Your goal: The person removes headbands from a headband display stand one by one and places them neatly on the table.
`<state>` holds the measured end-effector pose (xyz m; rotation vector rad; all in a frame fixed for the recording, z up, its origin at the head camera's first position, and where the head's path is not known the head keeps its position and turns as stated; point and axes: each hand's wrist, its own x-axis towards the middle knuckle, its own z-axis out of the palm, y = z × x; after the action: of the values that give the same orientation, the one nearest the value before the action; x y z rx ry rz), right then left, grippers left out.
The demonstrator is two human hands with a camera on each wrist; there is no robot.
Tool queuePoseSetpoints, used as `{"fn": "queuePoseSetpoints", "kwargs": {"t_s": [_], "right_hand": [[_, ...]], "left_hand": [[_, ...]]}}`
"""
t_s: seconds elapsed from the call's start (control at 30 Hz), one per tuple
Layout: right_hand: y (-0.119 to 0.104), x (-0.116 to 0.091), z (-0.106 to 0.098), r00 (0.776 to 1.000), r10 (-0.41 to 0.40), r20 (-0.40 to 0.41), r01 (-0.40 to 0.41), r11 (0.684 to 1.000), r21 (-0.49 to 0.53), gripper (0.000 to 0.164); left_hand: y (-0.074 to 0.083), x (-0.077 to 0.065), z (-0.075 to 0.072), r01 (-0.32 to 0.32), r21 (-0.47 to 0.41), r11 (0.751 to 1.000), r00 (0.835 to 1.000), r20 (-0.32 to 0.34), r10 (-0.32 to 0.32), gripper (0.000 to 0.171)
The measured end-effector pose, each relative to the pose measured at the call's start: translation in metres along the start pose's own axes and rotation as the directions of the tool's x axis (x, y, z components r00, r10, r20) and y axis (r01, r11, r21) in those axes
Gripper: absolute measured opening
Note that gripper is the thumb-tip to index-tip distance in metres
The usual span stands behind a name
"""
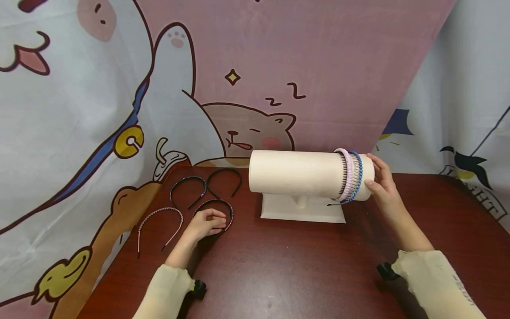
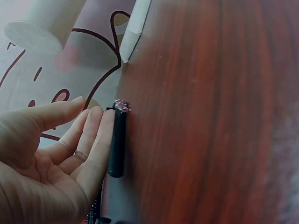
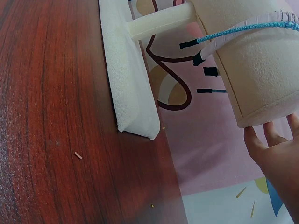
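A cream headband stand [image 1: 296,170] has a padded horizontal roll on a flat base. Round the roll's right end sit a pink headband [image 1: 349,175] and a blue braided headband [image 1: 357,177]. My right hand [image 1: 384,188] holds the roll's right end, thumb toward the front, fingertips along its edge in the right wrist view. At the left, my left hand [image 1: 208,225] is over a black headband [image 1: 230,215] with glittery beads lying on the table. In the left wrist view its fingers are extended beside the headband's dark tip [image 2: 117,144], the thumb apart from them.
Further headbands lie at the left: a pink twisted one [image 1: 159,210], a black one with blue shine [image 1: 187,178] and a plain black one [image 1: 227,170]. All are on the dark red wooden table [image 1: 287,270]. A cartoon-printed cloth [image 1: 338,66] hangs behind.
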<state>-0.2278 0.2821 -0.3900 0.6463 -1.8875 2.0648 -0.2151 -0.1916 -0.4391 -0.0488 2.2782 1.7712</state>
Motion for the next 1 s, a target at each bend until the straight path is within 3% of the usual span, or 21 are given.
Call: {"fn": "queuePoseSetpoints", "kwargs": {"t_s": [0.43,0.67,0.87,1.0], "right_hand": [[-0.001,0.000,0.000,1.000,0.008,-0.002,-0.008,1.000,-0.010,0.061],[0.000,0.000,0.000,1.000,0.001,-0.002,-0.001,1.000,-0.005,0.061],[0.000,0.000,0.000,1.000,-0.001,-0.005,0.001,1.000,0.004,0.061],[-0.001,0.000,0.000,1.000,0.006,-0.005,-0.006,1.000,-0.004,0.061]], "left_hand": [[0.024,0.001,-0.015,-0.086,-0.013,0.996,0.995,-0.045,0.085,0.034],[0.044,0.005,-0.019,-0.141,0.000,0.990,0.988,-0.067,0.141,0.027],[0.065,0.007,-0.015,-0.205,-0.029,0.978,0.972,-0.119,0.201,0.026],[0.082,0.009,-0.008,-0.282,-0.071,0.957,0.952,-0.144,0.270,0.027]]}}
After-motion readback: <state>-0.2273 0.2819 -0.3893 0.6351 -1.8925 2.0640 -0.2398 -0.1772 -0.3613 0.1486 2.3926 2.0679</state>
